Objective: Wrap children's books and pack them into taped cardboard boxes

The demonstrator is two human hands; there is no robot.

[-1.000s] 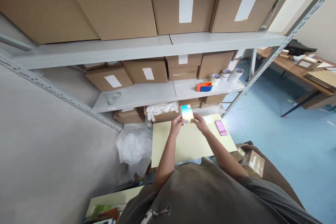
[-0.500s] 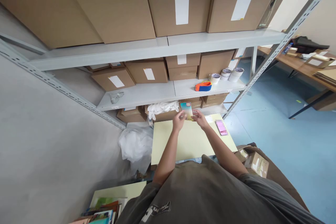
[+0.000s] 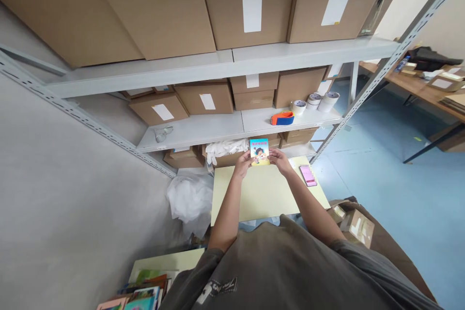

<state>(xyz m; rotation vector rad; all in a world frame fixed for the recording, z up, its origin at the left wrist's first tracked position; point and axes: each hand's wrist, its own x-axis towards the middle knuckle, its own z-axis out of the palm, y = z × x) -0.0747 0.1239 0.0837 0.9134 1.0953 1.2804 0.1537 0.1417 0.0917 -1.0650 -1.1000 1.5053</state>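
A small children's book (image 3: pixel 259 149) with a blue and yellow cover, red lettering and a cartoon figure is held up above the far part of the pale yellow table (image 3: pixel 250 198). My left hand (image 3: pixel 244 162) is closed on its left edge, and my right hand (image 3: pixel 279 159) grips the right edge. The illustrated cover faces me. To the right of my right hand, a phone (image 3: pixel 308 175) with a pink screen lies on the table.
Shelving (image 3: pixel 196 128) with cardboard boxes (image 3: pixel 203 99) rises behind the table. Tape rolls (image 3: pixel 298 107) and an orange-blue strap (image 3: pixel 282 118) sit on the middle shelf. White plastic bags (image 3: pixel 191 198) hang left. Books (image 3: pixel 145 295) lie lower left; an open carton (image 3: pixel 385 252) stands right.
The book has turned so that its illustrated cover now faces me; before, a blue-to-yellow side with a small patch showed. Both hands stay at its edges, and my left fingers have shifted.
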